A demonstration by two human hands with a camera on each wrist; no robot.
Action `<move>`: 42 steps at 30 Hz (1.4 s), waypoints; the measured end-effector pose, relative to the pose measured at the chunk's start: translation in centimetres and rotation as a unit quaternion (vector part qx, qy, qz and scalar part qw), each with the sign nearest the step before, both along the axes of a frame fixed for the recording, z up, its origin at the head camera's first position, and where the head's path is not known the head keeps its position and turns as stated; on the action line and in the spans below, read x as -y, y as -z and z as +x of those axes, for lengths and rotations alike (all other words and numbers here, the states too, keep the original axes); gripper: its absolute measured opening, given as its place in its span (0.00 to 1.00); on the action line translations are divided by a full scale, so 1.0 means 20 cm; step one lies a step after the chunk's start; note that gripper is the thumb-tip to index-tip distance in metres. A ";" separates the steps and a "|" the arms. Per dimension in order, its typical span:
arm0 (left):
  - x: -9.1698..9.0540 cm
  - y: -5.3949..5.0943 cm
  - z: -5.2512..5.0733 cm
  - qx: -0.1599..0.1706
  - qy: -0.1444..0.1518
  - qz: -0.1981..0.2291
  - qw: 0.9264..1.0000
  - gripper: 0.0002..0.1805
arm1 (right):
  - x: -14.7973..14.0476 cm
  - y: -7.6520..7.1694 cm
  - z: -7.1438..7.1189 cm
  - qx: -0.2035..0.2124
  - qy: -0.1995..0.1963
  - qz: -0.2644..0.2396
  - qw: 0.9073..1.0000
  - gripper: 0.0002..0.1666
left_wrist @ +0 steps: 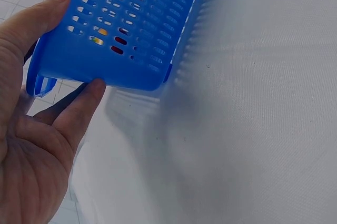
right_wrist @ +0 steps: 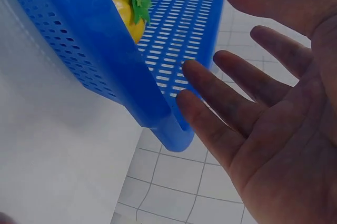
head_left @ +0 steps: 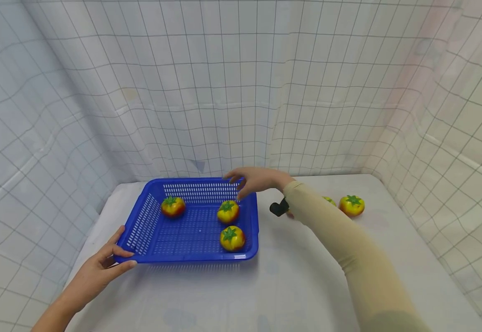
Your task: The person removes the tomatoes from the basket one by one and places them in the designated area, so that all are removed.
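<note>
At least five fruits (head_left: 173,207) (head_left: 228,213) (head_left: 233,239) (head_left: 352,206) (head_left: 330,200), one basket (head_left: 187,258), one left hand (head_left: 98,265), one right hand (head_left: 259,179).
Three fruits sit in the basket; at least two more, one partly hidden behind one sleeve (head_left: 344,235), lie on the single counter (head_left: 290,281).

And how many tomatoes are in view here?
5. One tomato sits left in the blue basket, two at its right; one lies on the table, another partly behind the right sleeve. More may be hidden there.
</note>
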State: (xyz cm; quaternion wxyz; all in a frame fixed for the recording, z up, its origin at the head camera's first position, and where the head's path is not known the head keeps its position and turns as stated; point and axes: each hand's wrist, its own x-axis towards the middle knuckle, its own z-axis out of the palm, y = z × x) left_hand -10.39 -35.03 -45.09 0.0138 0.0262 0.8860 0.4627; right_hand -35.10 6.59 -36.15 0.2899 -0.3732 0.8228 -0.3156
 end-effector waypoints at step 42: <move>-0.01 -0.01 0.01 -0.004 0.006 0.019 1.000 0.14 | 0.33 0.18 -0.05 -0.076 -0.054 0.279 0.956 0.44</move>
